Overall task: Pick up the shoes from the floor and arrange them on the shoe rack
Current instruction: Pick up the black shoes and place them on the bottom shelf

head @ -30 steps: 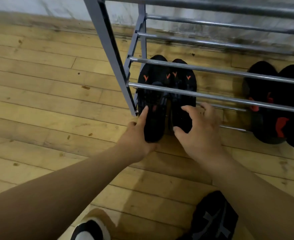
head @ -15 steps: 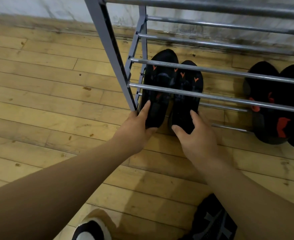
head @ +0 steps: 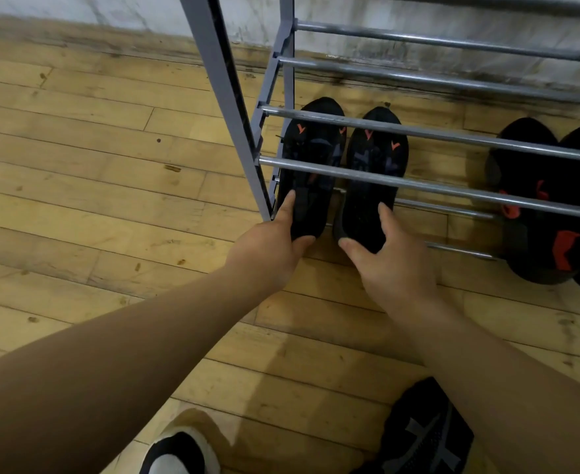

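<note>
Two black shoes with small orange marks lie toes-away on the lowest tier of the metal shoe rack, at its left end. My left hand grips the heel of the left black shoe, one finger stretched along its side. The heel of the right black shoe is held by my right hand, thumb on the left and a finger on top. The rack's upper bars cross over both shoes.
A second black pair with red patches sits further right on the same tier. The grey rack upright stands just left of my left hand. On the wooden floor near me lie a black shoe with grey stripes and a black-and-white shoe.
Both hands have pushed the two black shoes further back under the rack bars. The shoes now lie side by side, slightly apart.
</note>
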The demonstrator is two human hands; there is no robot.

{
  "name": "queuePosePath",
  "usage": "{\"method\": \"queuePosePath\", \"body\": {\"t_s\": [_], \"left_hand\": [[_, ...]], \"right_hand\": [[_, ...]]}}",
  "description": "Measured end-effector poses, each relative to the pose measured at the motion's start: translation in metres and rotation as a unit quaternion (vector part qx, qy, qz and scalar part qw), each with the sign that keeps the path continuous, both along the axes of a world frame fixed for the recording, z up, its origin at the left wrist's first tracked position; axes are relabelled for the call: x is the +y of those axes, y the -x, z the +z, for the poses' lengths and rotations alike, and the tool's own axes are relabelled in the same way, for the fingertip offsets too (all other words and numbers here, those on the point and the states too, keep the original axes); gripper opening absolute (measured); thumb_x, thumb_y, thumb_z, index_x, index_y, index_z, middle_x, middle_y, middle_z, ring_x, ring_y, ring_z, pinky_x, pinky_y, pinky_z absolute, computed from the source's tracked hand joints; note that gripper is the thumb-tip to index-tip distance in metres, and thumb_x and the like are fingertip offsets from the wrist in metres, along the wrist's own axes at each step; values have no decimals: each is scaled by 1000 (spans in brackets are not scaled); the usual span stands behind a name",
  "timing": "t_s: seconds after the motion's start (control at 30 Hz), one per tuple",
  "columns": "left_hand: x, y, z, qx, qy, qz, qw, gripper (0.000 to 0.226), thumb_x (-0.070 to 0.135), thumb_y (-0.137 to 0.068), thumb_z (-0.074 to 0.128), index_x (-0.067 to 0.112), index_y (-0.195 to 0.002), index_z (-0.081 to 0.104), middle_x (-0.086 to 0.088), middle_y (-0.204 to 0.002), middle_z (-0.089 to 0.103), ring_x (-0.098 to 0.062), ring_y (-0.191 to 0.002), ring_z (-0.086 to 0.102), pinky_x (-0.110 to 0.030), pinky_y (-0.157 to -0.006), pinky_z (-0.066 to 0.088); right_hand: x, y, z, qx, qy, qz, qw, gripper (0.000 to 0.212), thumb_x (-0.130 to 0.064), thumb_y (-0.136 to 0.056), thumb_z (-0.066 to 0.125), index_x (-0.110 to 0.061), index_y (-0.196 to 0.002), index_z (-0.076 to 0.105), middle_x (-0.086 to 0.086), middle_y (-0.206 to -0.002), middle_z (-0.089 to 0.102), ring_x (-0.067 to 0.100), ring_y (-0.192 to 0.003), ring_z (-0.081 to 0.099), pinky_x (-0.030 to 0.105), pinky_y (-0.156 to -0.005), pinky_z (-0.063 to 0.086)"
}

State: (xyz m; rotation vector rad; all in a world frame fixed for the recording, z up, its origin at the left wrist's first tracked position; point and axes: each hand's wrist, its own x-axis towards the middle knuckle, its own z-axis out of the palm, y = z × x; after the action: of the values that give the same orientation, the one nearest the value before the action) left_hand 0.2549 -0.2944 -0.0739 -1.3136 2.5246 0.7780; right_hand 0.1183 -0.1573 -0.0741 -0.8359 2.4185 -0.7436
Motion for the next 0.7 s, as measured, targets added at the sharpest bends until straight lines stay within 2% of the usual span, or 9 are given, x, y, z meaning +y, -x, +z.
{"method": "queuePosePath", "body": {"t_s": [0.27,0.43,0.57,0.7], "left_hand": [[-4,3,1,-6,0,0,1000,85,55,-102,50,37,-163,-7,-6,-111,72,-22,-84,65,-38,-67,56],[-5,3,0,-10,4,-4,1000,87,57,-101,50,39,-163,-8,-5,-110,72,-24,-89,68,-43,-73,60],[-3,-3,5,13,-37,13,999,89,56,-100,53,43,-162,-10,-4,-113,70,-20,-89,66,-42,-74,60],[24,-29,10,57,-35,30,997,95,60,-97,56,47,-159,-13,-3,-138,59,-22,-116,62,-42,-92,55]], "right_hand": [[-4,8,-3,7,-14,19,1000,89,-60,-89,65,-29,-161,22,-5,-164,32,18,-148,32,36,-116,36],[-1,7,-9,-11,11,38,999,90,-63,-89,63,-31,-161,20,-4,-166,27,18,-151,27,46,-118,36],[1,6,-3,-19,11,60,998,90,-61,-88,66,-40,-159,15,-4,-167,22,19,-150,28,46,-115,41],[31,-5,13,11,26,59,998,82,-52,-89,69,-41,-154,21,-10,-157,28,14,-137,42,37,-107,45]]}}
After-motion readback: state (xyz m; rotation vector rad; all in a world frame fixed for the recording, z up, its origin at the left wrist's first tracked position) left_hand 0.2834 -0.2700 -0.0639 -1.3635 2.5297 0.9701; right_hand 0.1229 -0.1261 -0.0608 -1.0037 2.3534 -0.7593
